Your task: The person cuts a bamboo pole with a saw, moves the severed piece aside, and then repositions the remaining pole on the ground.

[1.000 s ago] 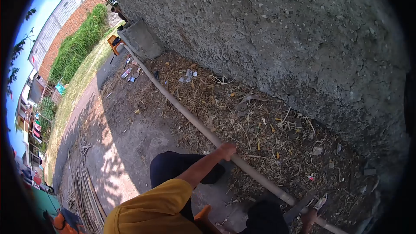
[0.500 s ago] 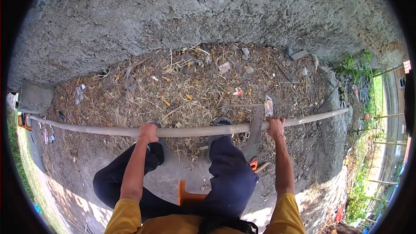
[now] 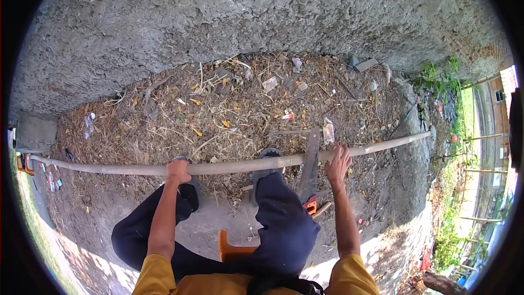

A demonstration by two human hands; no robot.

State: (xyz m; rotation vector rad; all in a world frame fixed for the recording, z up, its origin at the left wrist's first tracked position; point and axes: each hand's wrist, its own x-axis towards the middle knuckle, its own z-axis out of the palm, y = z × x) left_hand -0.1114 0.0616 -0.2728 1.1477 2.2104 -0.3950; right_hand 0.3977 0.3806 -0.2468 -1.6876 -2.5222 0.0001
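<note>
A long bamboo pole (image 3: 240,167) stretches across the view, nearly level, above my shoes. My left hand (image 3: 178,171) is wrapped round it left of the middle. At the pole's right part, my right hand (image 3: 339,164) has its fingers spread and reaching over the pole. Close to the left of that hand is a handsaw (image 3: 309,177) with an orange and black handle toward me. Its long blade points away and crosses the pole in this view.
A rough concrete wall (image 3: 240,16) rises ahead. Dry leaves, twigs and litter (image 3: 218,109) cover the ground below it. Part of an orange stool (image 3: 234,248) shows between my legs. A concrete block (image 3: 36,132) stands at the left, with plants and a fence (image 3: 483,179) at the right.
My right hand has loosened from the pole and spread its fingers. My left hand keeps its grip. The view has shifted slightly, so the scene sits a little further left.
</note>
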